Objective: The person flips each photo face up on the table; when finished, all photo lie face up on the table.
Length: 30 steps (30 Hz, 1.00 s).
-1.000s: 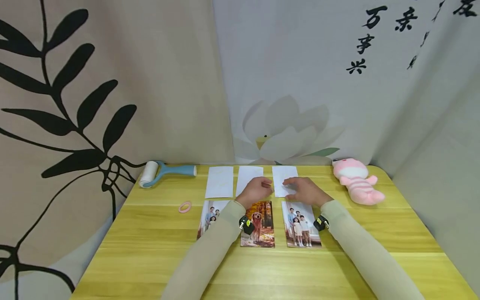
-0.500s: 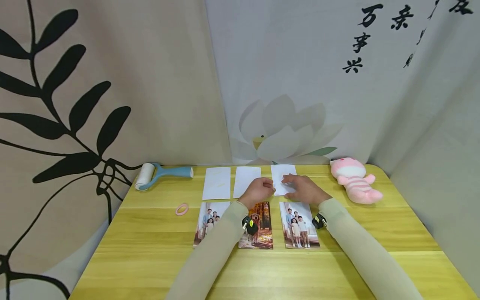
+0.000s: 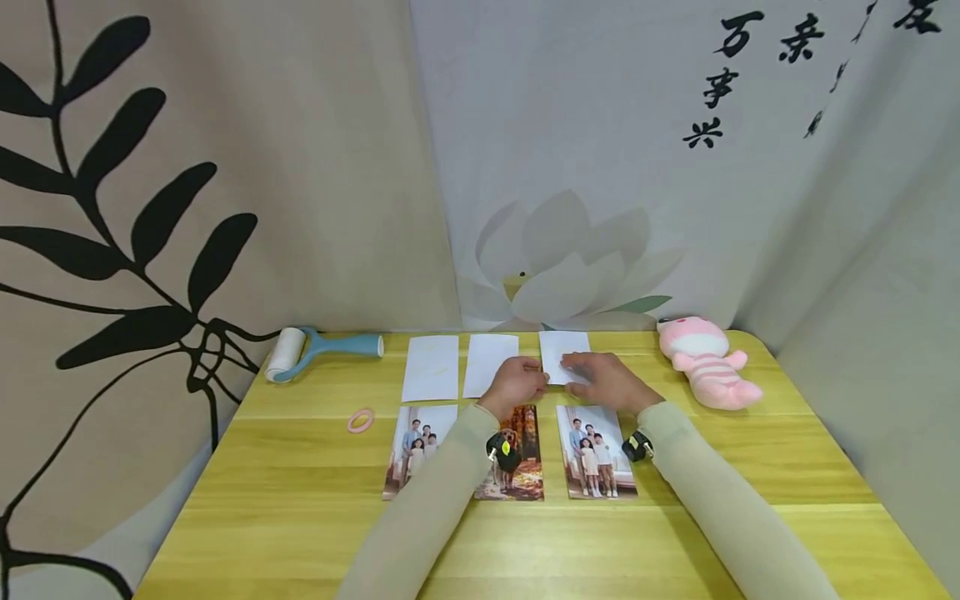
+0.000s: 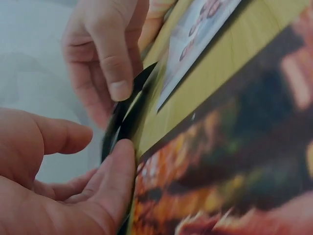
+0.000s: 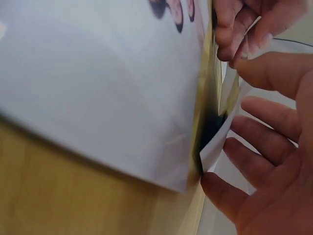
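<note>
The rightmost of three white-topped cards [image 3: 561, 350] lies at the back of the table, its near edge tilted up. My left hand [image 3: 516, 385] pinches its near left corner; in the left wrist view my left fingers [image 4: 68, 181] stand either side of that corner. My right hand [image 3: 611, 382] holds the right side, its fingers over the white face and its thumb at the near edge. The raised underside looks dark in both wrist views. A family photo [image 3: 596, 450] lies in front of the right hand, and a dog photo [image 3: 531, 454] lies partly under the left forearm.
Two more white cards [image 3: 430, 367] lie to the left at the back. Another family photo [image 3: 408, 442] lies before them, beside a pink ring [image 3: 360, 421]. A blue-handled lint roller [image 3: 330, 346] lies back left, a pink plush toy [image 3: 708, 367] back right. Curtains hang behind.
The near edge of the right white card has risen a little. My left hand has shifted slightly rightward to its corner; my right hand stays on it. The head view has drifted slightly.
</note>
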{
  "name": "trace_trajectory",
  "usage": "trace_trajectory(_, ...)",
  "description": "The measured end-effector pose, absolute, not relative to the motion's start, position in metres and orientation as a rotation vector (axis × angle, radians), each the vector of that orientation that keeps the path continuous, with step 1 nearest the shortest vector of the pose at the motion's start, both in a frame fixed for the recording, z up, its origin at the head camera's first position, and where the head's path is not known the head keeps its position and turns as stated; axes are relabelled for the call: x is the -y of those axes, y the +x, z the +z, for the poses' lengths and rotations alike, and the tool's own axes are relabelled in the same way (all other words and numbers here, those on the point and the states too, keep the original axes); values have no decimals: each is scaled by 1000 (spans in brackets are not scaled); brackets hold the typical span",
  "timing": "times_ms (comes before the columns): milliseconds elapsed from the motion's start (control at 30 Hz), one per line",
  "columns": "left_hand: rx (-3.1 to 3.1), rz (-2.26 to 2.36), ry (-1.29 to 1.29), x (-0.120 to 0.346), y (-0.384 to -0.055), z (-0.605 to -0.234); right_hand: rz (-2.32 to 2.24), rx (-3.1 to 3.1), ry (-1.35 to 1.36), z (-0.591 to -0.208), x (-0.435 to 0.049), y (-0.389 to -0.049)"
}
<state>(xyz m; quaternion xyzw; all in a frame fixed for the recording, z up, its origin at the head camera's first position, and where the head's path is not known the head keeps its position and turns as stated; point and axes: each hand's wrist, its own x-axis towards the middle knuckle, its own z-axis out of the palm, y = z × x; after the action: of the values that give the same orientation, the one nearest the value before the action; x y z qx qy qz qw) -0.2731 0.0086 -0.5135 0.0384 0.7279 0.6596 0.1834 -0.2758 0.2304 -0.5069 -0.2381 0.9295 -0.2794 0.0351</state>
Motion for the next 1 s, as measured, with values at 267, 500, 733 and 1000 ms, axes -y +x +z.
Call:
trace_trajectory(267,-1840,2054,16,-16,-277,-523,-916,-2848,-678,-507,-224,-274)
trace_trajectory(500,-1756,2111,-4,-17,-276,-522,-1005,-2916,-615,-503,-221,-274)
trace_trajectory(733,-1726,2163,41,-19,-274,-516,-1096,-3017,-514,-492,-211,-270)
trace_trajectory(1000,-1650,2235,115,-18,-269,-512,-1276,-2997,-365,-483,-201,-262)
